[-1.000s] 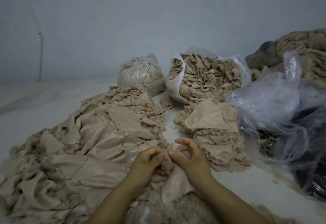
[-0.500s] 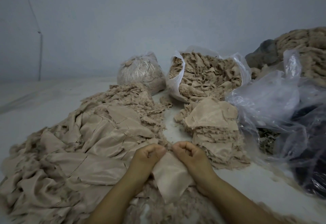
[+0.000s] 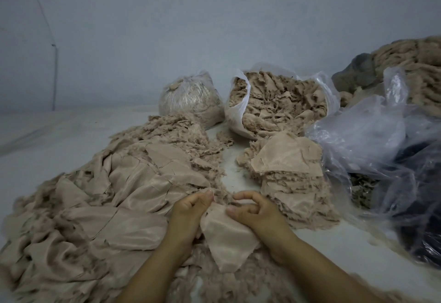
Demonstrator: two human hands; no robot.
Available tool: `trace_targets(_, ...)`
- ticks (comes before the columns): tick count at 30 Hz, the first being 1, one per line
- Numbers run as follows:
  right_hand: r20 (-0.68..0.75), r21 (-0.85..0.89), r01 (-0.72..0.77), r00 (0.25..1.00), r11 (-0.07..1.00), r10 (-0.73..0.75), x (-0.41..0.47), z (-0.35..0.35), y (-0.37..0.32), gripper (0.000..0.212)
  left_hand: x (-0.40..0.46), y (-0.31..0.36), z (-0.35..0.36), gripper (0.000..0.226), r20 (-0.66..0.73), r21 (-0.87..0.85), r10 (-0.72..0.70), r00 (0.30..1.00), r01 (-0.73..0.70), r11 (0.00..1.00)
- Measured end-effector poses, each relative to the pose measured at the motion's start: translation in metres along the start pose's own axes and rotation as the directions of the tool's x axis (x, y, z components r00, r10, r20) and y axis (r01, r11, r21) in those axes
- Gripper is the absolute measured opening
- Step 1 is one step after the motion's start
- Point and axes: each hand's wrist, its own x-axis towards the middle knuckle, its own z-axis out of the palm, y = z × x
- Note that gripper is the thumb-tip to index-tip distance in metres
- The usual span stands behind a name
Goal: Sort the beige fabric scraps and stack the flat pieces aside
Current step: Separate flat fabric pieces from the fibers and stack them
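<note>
Big loose pile (image 3: 95, 207) of beige scraps sprawls out left of the hands and runs away from them, crumpled strips and shiny panels all mixed up. Off to the right there's a heap of clear plastic (image 3: 372, 150) over something dark. Past the hands, an open bag (image 3: 238, 102) stuffed with frayed scraps, and a tied bag (image 3: 191, 100) just left of it. Just beyond the right hand sits the stack (image 3: 286, 171) of flat pieces, edges all fuzzy, topmost piece lying fairly smooth. More fluffy scraps lie under both forearms.

Then the small stuff: one flat piece (image 3: 226, 238) sits between the two hands, hanging down toward the camera. Left hand (image 3: 188, 212) has its fingers curled in and pinches the piece at its top left edge. Right hand (image 3: 255, 212) grips the top right edge with thumb and bent fingers, index finger arched up loose above it. The hands are close but not touching each other.
</note>
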Motion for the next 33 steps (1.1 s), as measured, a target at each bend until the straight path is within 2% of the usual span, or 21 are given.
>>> trace_targets(2, 0.049, 0.029, -0.088, 0.995, 0.996, 0.086, -0.001, -0.002, 0.002, 0.037, 0.001, 0.000, 0.000, 0.031, -0.024, 0.009, 0.027, 0.999, -0.026, 1.000)
trace_targets(4, 0.043, 0.121, -0.083, 0.996, 0.989, 0.078, 0.000, 0.000, 0.004, 0.026, 0.001, -0.001, 0.002, 0.029, -0.021, 0.003, 0.035, 0.999, -0.035, 0.999)
trace_targets(6, -0.074, 0.245, -0.030, 0.996, 0.969, 0.050, 0.004, 0.002, 0.008, 0.018, -0.001, -0.002, 0.006, 0.027, 0.014, 0.039, 0.042, 0.999, -0.042, 0.998)
trace_targets(8, -0.216, 0.254, 0.046, 0.976, 0.966, 0.010, 0.008, 0.001, 0.008, 0.015, -0.002, -0.003, 0.008, 0.028, 0.040, 0.144, 0.054, 0.998, -0.060, 0.988)
trace_targets(10, -0.288, 0.265, 0.116, 0.957, 0.957, -0.036, 0.009, 0.000, 0.007, 0.015, -0.001, -0.004, 0.008, 0.030, 0.026, 0.171, 0.073, 0.997, -0.076, 0.982)
trace_targets(13, -0.300, 0.280, 0.161, 0.951, 0.946, -0.073, 0.009, 0.001, 0.005, 0.020, 0.000, -0.004, 0.011, 0.029, -0.051, 0.123, 0.072, 0.996, -0.065, 0.990)
trace_targets(17, -0.359, 0.294, 0.202, 0.929, 0.934, -0.088, 0.010, -0.009, -0.003, 0.010, 0.005, -0.002, 0.003, 0.035, -0.219, -0.014, 0.001, 0.976, -0.004, 1.000)
trace_targets(19, -0.383, 0.236, 0.234, 0.914, 0.943, -0.131, 0.012, -0.019, -0.008, 0.006, 0.009, 0.002, -0.007, 0.037, -0.276, 0.028, 0.035, 0.961, -0.029, 0.999)
trace_targets(21, -0.348, 0.106, 0.245, 0.917, 0.964, -0.195, 0.013, -0.025, -0.013, 0.007, 0.006, 0.003, -0.011, 0.035, -0.187, 0.139, 0.096, 0.978, -0.071, 0.988)
trace_targets(23, -0.318, 0.051, 0.244, 0.923, 0.969, -0.215, 0.019, -0.029, -0.026, 0.024, 0.003, 0.008, -0.011, 0.027, 0.001, 0.247, 0.132, 0.991, -0.128, 0.961)
trace_targets(25, -0.339, 0.040, 0.247, 0.915, 0.968, -0.220, 0.032, -0.040, -0.050, 0.027, 0.001, 0.017, -0.017, 0.020, 0.204, 0.447, 0.164, 0.965, -0.241, 0.862)
trace_targets(27, -0.424, -0.050, 0.271, 0.866, 0.961, -0.266, 0.050, -0.061, -0.078, 0.017, 0.001, 0.030, -0.033, 0.015, 0.426, 0.659, 0.183, 0.886, -0.443, 0.608)
trace_targets(28, -0.460, -0.181, 0.242, 0.836, 0.953, -0.300, 0.059, -0.074, -0.090, 0.018, 0.001, 0.038, -0.044, 0.013, 0.494, 0.703, 0.172, 0.852, -0.508, 0.497)
trace_targets(29, -0.483, -0.384, 0.155, 0.807, 0.911, -0.340, 0.066, -0.085, -0.097, 0.022, 0.001, 0.044, -0.056, 0.013, 0.521, 0.741, 0.151, 0.840, -0.532, 0.409)
trace_targets(30, -0.499, -0.585, 0.014, 0.783, 0.811, -0.373, 0.069, -0.093, -0.099, 0.029, 0.002, 0.048, -0.068, 0.015, 0.527, 0.780, 0.131, 0.840, -0.539, 0.318)
trace_targets(31, -0.497, -0.710, -0.079, 0.760, 0.700, -0.418, 0.068, -0.095, -0.095, 0.039, 0.001, 0.050, -0.078, 0.018, 0.533, 0.816, 0.098, 0.840, -0.541, 0.202)
trace_targets(32, -0.472, -0.769, -0.079, 0.739, 0.634, -0.481, 0.064, -0.091, -0.088, 0.045, 0.001, 0.049, -0.086, 0.020, 0.535, 0.837, 0.071, 0.842, -0.540, 0.086)
trace_targets(33, -0.421, -0.789, -0.009, 0.736, 0.615, -0.530, 0.057, -0.081, -0.078, 0.042, 0.001, 0.047, -0.091, 0.020, 0.531, 0.846, 0.068, 0.845, -0.533, 0.015)
